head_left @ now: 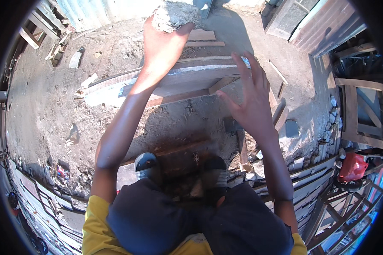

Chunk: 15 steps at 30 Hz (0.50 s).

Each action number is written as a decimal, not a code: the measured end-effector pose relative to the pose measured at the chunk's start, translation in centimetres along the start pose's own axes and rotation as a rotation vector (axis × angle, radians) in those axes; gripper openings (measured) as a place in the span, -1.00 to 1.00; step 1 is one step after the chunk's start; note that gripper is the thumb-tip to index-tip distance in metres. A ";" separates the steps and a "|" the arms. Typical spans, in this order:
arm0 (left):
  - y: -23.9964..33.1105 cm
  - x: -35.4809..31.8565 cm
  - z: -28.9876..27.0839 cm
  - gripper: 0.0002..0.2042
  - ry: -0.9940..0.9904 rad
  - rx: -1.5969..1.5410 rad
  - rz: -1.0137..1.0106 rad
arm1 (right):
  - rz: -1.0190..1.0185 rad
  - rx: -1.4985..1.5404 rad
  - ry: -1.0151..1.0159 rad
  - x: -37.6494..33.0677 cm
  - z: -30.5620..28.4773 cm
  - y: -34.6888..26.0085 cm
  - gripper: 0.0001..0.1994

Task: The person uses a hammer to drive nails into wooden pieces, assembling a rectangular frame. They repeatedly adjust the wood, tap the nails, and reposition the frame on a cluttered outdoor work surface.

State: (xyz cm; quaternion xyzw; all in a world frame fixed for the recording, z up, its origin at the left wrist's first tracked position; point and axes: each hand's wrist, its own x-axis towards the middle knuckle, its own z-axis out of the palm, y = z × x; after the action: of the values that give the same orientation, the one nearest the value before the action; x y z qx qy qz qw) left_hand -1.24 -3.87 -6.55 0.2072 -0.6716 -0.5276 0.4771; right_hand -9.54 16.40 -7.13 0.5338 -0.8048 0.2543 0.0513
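Observation:
My left hand (166, 44) is stretched far forward, its fingers closed round a wad of whitish, stringy rag (173, 17). The fingertips are hidden behind the wad. Open and with its fingers apart, my right hand (252, 97) hovers over the right end of a long wooden frame (183, 80), slightly blurred and holding nothing. Whether its fingertips touch the wood, I cannot tell. The frame lies crosswise on the ground beneath my forearms, with pale patches on its left end and a shorter wooden piece (222, 85) slanting at its right.
Loose boards (202, 43) lie beyond the frame. Thin sticks (278, 71) and rubble (74, 59) are scattered on the dirt. Corrugated sheets (323, 27) stand at the far right, near a wooden frame (351, 110) and a red bag (352, 166). Stacked planks (308, 180) run behind my sandalled feet (147, 165).

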 end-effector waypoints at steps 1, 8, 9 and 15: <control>0.2 0.0 -0.3 -0.81 0.011 0.009 -0.082 | -0.081 -0.148 -0.058 1.5 0.6 -0.8 -0.40; 4.6 -0.1 -2.1 -0.76 0.051 -0.520 -0.103 | -0.136 -0.172 0.002 1.1 3.1 0.3 -0.56; 6.4 -0.2 -2.3 -0.93 0.022 -0.425 -0.149 | -0.130 -0.164 0.006 0.8 3.2 0.3 -0.56; 9.4 0.1 -2.9 -0.89 -0.215 -0.690 -0.256 | -0.078 -0.094 0.024 -0.3 3.7 -0.4 -0.59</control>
State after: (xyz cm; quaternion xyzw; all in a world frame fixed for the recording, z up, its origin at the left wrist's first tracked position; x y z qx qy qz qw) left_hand 3.36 -2.05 1.95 0.0602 -0.4693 -0.7968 0.3758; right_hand -8.37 14.78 -10.30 0.5586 -0.7937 0.2206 0.0959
